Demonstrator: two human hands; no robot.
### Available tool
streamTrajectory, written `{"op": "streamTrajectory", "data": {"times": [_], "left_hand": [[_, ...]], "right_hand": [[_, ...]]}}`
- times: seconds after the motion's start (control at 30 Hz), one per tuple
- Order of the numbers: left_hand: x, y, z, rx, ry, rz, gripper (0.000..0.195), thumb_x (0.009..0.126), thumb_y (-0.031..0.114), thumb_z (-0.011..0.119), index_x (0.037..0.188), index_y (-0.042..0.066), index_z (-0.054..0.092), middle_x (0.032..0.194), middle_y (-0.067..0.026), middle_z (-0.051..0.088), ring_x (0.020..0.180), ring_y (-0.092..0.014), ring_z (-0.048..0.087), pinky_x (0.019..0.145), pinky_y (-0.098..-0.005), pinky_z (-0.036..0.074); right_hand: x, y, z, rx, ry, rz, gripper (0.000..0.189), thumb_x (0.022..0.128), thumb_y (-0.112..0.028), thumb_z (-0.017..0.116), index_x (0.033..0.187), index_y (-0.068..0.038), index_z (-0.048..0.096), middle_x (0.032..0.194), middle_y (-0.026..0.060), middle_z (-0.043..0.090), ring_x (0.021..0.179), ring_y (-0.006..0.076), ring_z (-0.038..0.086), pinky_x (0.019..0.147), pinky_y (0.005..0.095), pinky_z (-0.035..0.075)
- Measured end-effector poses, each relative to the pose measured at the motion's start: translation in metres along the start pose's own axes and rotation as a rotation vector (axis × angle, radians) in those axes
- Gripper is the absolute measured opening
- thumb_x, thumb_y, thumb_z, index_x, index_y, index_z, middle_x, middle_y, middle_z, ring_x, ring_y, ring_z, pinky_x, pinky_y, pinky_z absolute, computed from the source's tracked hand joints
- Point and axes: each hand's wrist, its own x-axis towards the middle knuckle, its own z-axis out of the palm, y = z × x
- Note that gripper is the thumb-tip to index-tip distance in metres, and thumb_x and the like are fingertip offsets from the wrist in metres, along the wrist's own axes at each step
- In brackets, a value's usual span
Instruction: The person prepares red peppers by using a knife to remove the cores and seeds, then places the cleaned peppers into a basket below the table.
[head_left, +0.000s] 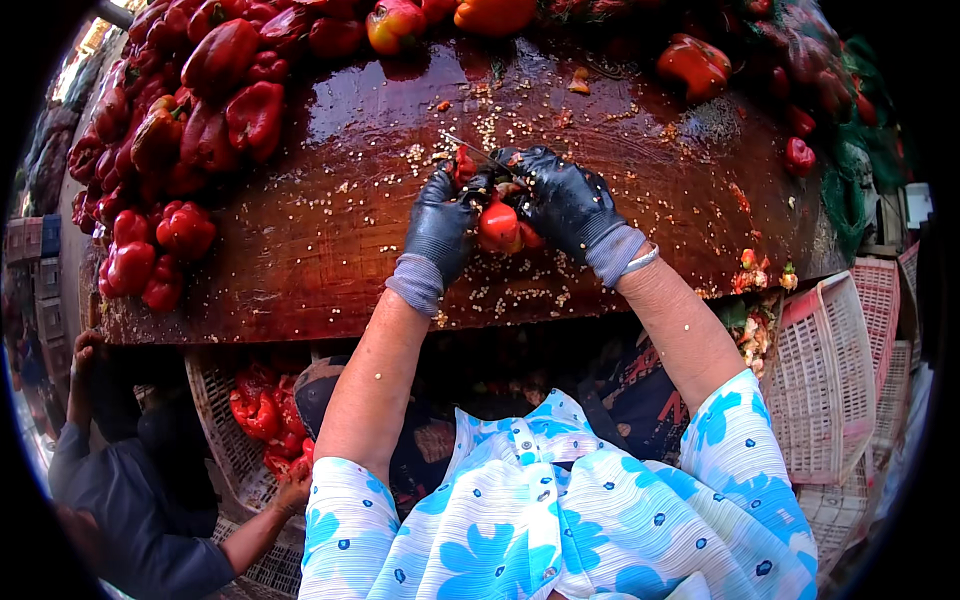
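Both hands wear dark coated work gloves with grey cuffs and meet over the wet wooden table. My left hand (442, 225) grips a red bell pepper (500, 225) from its left side. Around what looks like a knife handle, my right hand (566, 199) is closed against the pepper's upper right side. The handle is hidden by the fingers. A thin knife blade (469, 145) points up and left from that hand, above the pepper. Between the gloves, a torn red piece of pepper (463, 166) shows near my left fingertips. Pale seeds are scattered around both hands.
Whole red peppers (187, 127) are heaped on the table's (315, 247) left side, with more along its far edge. A plastic crate (225, 435) below holds opened peppers (266, 412). Stacked crates (825, 382) stand at right. Another person's hand (294, 484) reaches the lower-left crate.
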Motion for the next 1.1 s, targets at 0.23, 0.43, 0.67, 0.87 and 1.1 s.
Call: {"op": "streamTrajectory", "data": {"times": [0.23, 0.43, 0.67, 0.87, 1.1], "left_hand": [[-0.014, -0.004, 0.004, 0.659, 0.052, 0.3, 0.027, 0.091, 0.004, 0.062, 0.117, 0.007, 0.056, 0.103, -0.0037, 0.065, 0.092, -0.009, 0.059, 0.082, -0.0267, 0.049], [-0.011, -0.02, 0.011, 0.471, 0.108, 0.209, 0.032, 0.089, 0.001, 0.062, 0.119, 0.007, 0.053, 0.103, -0.0042, 0.065, 0.093, -0.01, 0.059, 0.084, -0.0272, 0.048], [-0.012, -0.006, 0.018, 0.495, 0.089, 0.159, 0.033, 0.083, 0.001, 0.07, 0.113, 0.007, 0.057, 0.1, -0.003, 0.065, 0.088, -0.009, 0.058, 0.08, -0.0257, 0.05], [-0.021, -0.008, 0.022, 0.67, 0.18, 0.208, 0.027, 0.083, 0.007, 0.068, 0.108, 0.003, 0.06, 0.094, -0.0114, 0.066, 0.082, -0.019, 0.062, 0.074, -0.0312, 0.05], [-0.026, -0.006, 0.018, 0.798, 0.167, 0.269, 0.032, 0.083, 0.01, 0.068, 0.113, 0.006, 0.061, 0.105, -0.0188, 0.066, 0.093, -0.029, 0.065, 0.08, -0.0372, 0.049]], "right_hand": [[0.025, -0.009, -0.006, 0.076, -0.073, 0.375, 0.037, 0.088, -0.031, 0.064, 0.117, -0.009, 0.062, 0.102, 0.0182, 0.067, 0.095, 0.0363, 0.065, 0.083, 0.04, 0.052], [0.035, -0.016, -0.01, -0.071, -0.166, 0.314, 0.037, 0.087, -0.034, 0.064, 0.118, -0.013, 0.061, 0.106, 0.0147, 0.067, 0.098, 0.0336, 0.064, 0.086, 0.042, 0.051], [0.039, 0.002, -0.029, -0.263, -0.367, 0.143, 0.03, 0.087, -0.031, 0.061, 0.114, -0.017, 0.06, 0.11, 0.0088, 0.066, 0.103, 0.0303, 0.063, 0.089, 0.0415, 0.049], [0.049, 0.015, 0.006, -0.274, -0.082, -0.016, 0.041, 0.083, -0.017, 0.063, 0.124, -0.016, 0.059, 0.113, 0.0072, 0.067, 0.101, 0.0257, 0.065, 0.085, 0.0372, 0.052], [0.055, 0.047, 0.041, -0.111, 0.306, -0.231, 0.03, 0.09, -0.023, 0.061, 0.117, -0.011, 0.061, 0.099, 0.0135, 0.068, 0.087, 0.0302, 0.067, 0.072, 0.0383, 0.053]]}}
